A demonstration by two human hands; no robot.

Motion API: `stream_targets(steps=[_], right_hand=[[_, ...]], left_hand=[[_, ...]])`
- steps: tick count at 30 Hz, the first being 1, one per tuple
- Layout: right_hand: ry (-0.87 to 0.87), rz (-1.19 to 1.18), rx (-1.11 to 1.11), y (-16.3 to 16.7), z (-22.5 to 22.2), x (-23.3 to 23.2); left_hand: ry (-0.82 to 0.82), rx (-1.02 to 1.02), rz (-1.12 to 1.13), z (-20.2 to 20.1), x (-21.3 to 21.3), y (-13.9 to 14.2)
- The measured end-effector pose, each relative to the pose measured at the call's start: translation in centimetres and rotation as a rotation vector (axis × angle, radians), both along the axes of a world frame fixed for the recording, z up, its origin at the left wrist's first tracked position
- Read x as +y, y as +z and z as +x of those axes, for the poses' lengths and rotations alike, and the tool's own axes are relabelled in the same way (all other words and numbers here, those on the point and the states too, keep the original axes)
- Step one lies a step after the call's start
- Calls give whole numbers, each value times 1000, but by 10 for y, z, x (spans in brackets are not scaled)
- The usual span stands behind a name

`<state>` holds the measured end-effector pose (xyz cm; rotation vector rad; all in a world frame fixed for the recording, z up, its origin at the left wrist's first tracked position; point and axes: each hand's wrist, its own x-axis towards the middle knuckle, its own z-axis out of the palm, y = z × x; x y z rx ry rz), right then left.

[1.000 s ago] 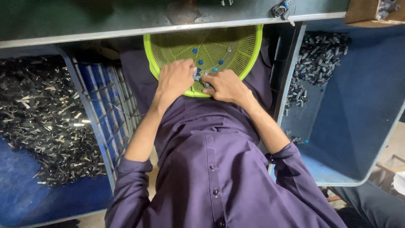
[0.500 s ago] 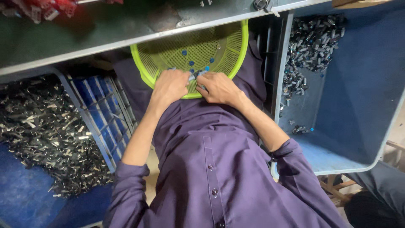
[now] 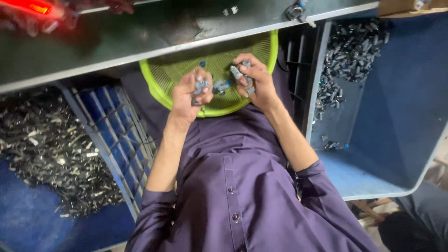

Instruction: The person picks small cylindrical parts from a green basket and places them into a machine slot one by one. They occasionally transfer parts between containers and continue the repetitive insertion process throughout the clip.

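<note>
Hands meet over the green mesh tray point(image 3: 168, 79) on the lap — left hand point(image 3: 189, 95) pinching a small grey part point(image 3: 201, 87), right hand point(image 3: 254, 79) closed on another grey part point(image 3: 236, 72) — with a blue bin point(image 3: 401, 116) of dark pieces beside the tray.

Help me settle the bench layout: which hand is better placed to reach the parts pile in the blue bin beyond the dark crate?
Probably the right hand: it is over the green basket's side nearest that bin, though already holding small grey parts.
</note>
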<state>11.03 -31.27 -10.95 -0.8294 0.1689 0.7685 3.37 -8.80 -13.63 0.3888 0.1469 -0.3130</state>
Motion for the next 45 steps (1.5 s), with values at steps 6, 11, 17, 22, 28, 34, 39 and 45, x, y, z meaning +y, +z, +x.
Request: stream_targets(steps=[6, 11, 17, 22, 28, 34, 39, 45], right_hand=[[-69, 484, 125, 13, -12, 12], [-390, 530, 563, 9, -29, 36], [-449, 582, 516, 8, -40, 41], [-450, 708, 510, 2, -41, 46], [-417, 812, 578, -1, -35, 38], [-490, 819, 340, 14, -28, 36], [-552, 630, 224, 20, -30, 39], [-566, 541, 234, 10, -31, 34]], left_hand=[[25, -122, 62, 7, -20, 26], [287, -129, 176, 9, -46, 47], [482, -344, 374, 18, -68, 59], [398, -446, 365, 25, -70, 75], [469, -495, 989, 15, -48, 96], [183, -410, 1622, 7, -50, 92], [218, -536, 1747, 12, -62, 85], [134, -682, 1769, 18, -68, 92]])
